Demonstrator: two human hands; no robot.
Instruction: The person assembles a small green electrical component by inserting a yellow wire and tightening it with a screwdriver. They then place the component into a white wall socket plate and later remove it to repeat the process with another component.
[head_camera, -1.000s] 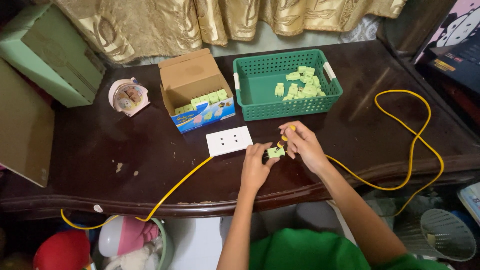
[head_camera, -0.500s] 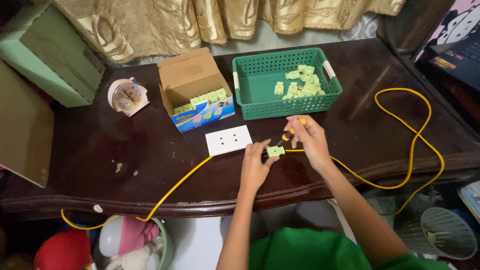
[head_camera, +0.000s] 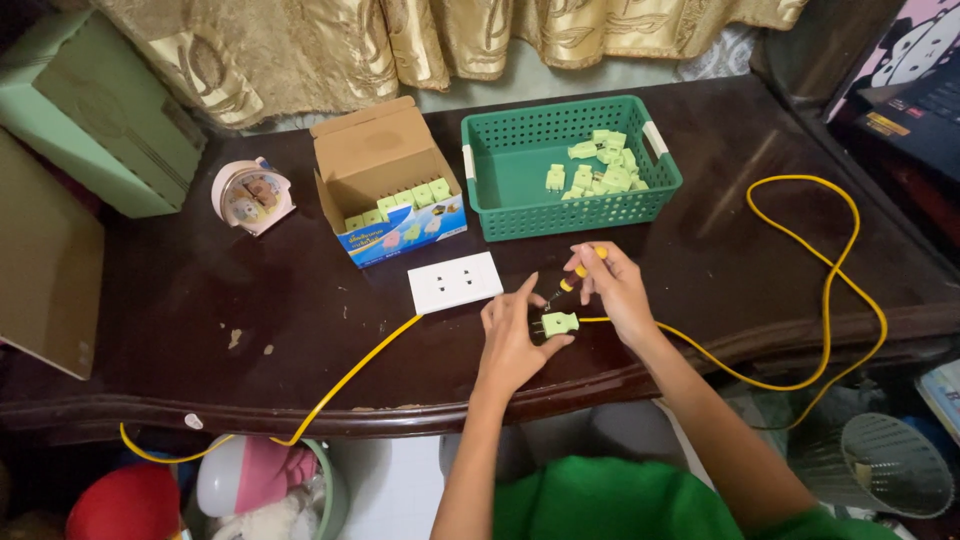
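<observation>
Upper centre, a green plastic basket (head_camera: 520, 190) holds loose pale-green plugs (head_camera: 598, 165); left of it an open cardboard box (head_camera: 375, 160) holds a row more. At lower centre the left hand (head_camera: 512, 340) pinches a pale-green plug (head_camera: 559, 323), prongs pointing left, lying crosswise. The right hand (head_camera: 615, 290) grips a small yellow-handled screwdriver (head_camera: 572, 278), tip angled down-left toward it.

Open cardboard box (head_camera: 385, 180), blue front, beside basket (head_camera: 570, 165).

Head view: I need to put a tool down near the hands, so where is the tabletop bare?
Bare wood lies left of the white socket plate, below the pink clock, and right of the green basket inside the yellow cable loop. It is crowded around both hands and the green plug.
</observation>
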